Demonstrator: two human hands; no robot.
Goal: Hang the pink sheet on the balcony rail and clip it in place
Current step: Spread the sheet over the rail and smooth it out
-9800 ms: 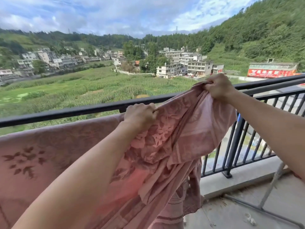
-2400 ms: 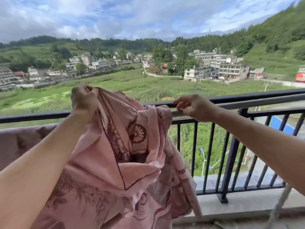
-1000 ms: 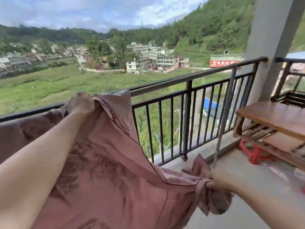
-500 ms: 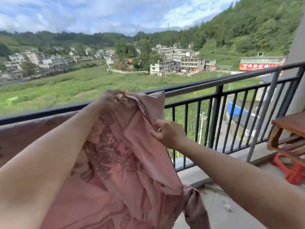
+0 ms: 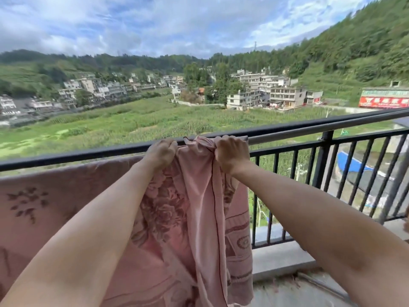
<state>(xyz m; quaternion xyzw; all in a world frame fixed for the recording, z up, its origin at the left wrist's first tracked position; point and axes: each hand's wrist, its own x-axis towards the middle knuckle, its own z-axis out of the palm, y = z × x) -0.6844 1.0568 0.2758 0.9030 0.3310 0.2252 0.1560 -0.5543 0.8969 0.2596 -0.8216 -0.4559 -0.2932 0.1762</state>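
The pink flowered sheet [image 5: 194, 209] hangs from the black balcony rail [image 5: 309, 129], spread flat to the left and bunched in folds at its right end. My left hand [image 5: 162, 152] grips the bunched top edge at the rail. My right hand [image 5: 231, 152] grips the same edge a little to the right, its fingers curled over the cloth against the rail. A short stretch of cloth [image 5: 199, 142] lies between the two hands. No clip is visible.
The railing's vertical bars [image 5: 345, 173] run on to the right above a concrete kerb [image 5: 281, 260]. Beyond the rail lie green fields, buildings and wooded hills. The balcony floor [image 5: 294, 293] shows at the lower right.
My right hand has come up from the sheet's side edge to the rail and now grips the top edge beside my left hand. The view has swung left; the wooden table is out of frame.
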